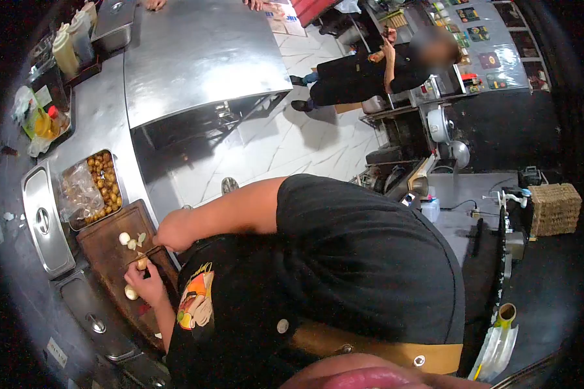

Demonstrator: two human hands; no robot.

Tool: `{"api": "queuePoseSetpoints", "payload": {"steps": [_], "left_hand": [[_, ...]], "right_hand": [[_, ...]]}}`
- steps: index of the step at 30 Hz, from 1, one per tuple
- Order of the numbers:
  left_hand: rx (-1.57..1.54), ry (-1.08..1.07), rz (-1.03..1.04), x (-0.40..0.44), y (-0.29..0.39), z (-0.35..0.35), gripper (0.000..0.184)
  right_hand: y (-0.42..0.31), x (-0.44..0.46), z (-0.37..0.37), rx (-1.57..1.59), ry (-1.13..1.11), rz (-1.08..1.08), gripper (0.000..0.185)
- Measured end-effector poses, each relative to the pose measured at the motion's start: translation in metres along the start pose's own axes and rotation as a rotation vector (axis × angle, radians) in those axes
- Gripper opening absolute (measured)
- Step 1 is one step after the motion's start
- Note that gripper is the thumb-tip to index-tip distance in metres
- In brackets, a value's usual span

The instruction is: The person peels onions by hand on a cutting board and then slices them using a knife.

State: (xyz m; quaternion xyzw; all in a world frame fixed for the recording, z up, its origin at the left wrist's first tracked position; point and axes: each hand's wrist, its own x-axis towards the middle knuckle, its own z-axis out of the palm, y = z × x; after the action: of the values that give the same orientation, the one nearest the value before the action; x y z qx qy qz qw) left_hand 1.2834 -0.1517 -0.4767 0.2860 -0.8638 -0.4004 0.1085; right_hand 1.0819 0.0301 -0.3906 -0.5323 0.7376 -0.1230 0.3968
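My left hand [146,283] is closed around a small brown-skinned onion [142,264] above the wooden cutting board [104,253]. Close beside it, my right hand [167,241] is closed, partly hidden by the forearm. A thin dark edge, seemingly a knife [148,253], runs from it to the onion. One peeled white onion [124,238] lies on the board beside pale pieces [136,243]. Another peeled onion [131,293] rests by my left hand.
A steel pan of small potatoes [104,175] with a plastic bag [78,191] adjoins the board. Steel lids [42,220] and sauce bottles [65,48] line the counter. A steel table [201,58] stands behind. A co-worker [363,74] stands across the aisle; another person's hands [154,4] show at the top.
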Motion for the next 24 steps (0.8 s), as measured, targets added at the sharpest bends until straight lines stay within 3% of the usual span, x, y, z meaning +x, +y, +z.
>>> {"api": "queuePoseSetpoints", "payload": {"steps": [17, 22, 23, 24], "left_hand": [[-0.013, -0.012, -0.025, -0.002, 0.009, -0.004, 0.035], [0.146, 0.018, 0.094, 0.001, -0.005, -0.003, 0.038], [0.124, 0.078, 0.168, 0.002, -0.019, 0.006, 0.038], [0.138, -0.01, 0.049, 0.001, 0.006, -0.001, 0.035]], "right_hand": [[-0.007, -0.001, -0.008, 0.006, -0.058, 0.049, 0.033], [-0.005, 0.004, -0.007, -0.053, -0.094, 0.047, 0.034], [0.002, 0.001, 0.001, -0.054, -0.011, -0.015, 0.036], [0.004, 0.003, 0.011, 0.022, 0.043, 0.021, 0.037]]}}
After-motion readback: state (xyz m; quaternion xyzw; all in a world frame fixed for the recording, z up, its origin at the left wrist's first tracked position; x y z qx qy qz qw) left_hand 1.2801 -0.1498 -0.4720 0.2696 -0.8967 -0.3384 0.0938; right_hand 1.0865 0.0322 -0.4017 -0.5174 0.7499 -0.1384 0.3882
